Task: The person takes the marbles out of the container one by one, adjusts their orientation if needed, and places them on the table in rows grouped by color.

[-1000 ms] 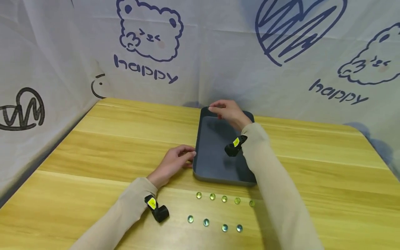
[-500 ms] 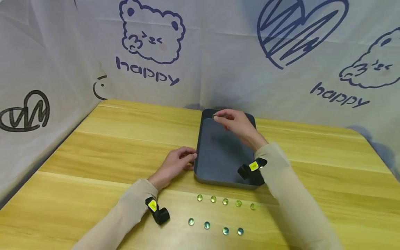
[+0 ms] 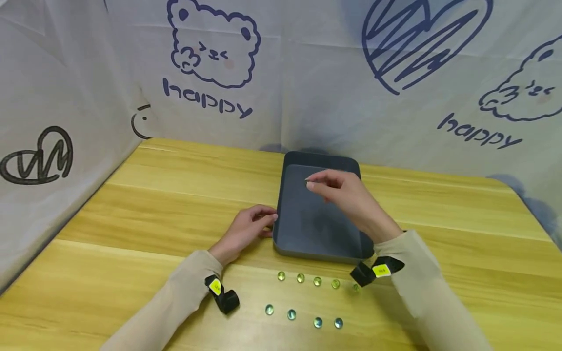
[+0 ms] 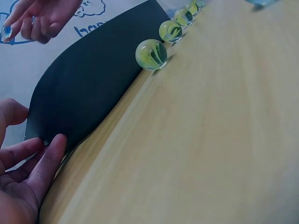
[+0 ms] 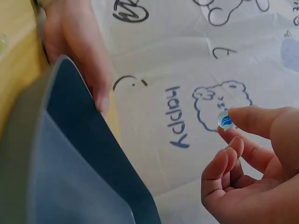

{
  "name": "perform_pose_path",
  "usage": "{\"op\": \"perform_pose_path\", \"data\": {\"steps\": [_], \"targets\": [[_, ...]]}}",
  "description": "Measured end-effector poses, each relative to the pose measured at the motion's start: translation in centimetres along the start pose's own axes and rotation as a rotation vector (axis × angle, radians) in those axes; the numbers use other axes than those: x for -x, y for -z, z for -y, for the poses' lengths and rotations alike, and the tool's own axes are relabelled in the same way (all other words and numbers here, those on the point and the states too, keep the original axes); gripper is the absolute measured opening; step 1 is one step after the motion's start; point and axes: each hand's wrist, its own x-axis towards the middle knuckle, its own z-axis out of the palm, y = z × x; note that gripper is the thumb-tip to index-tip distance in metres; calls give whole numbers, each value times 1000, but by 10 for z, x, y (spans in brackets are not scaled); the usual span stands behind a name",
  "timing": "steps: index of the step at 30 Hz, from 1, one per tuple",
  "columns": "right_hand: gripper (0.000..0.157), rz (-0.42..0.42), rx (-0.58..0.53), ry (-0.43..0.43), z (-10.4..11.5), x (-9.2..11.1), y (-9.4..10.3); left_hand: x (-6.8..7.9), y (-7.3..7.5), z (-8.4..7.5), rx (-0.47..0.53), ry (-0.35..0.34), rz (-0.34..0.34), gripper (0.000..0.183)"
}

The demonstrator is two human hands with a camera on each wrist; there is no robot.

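Observation:
Over the dark grey tray (image 3: 322,229), my right hand (image 3: 347,197) pinches a clear glass marble with blue swirls (image 5: 225,120) between thumb and index finger. Its other fingers curl beneath without holding anything. My left hand (image 3: 246,226) rests at the tray's left side, its relaxed fingertips (image 4: 56,144) against the outer wall and the thumb at the rim. No marble shows on the visible part of the tray floor, part of which is hidden behind the right hand. On the table in front lie a row of yellow-green marbles (image 3: 317,281) and a row of blue ones (image 3: 291,314).
The wooden table (image 3: 145,214) reaches back to a white cloth (image 3: 307,87) with bear, heart and "happy" drawings. Each sleeved wrist carries a small black camera, one of them the right wrist camera (image 3: 363,274) beside the rightmost yellow-green marble.
My right hand has come back from the tray's far left corner toward the near right, still pinching the marble. The left hand stays at the tray's side.

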Motion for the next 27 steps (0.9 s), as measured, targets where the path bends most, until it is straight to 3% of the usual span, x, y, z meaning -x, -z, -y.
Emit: {"op": "perform_pose_path", "data": {"steps": [9, 27], "targets": [[31, -6, 3, -5, -15, 34, 7, -3, -4, 2, 5, -5, 13, 29], [31, 62, 16, -15, -21, 77, 14, -4, 1, 4, 7, 5, 15, 31]]}}
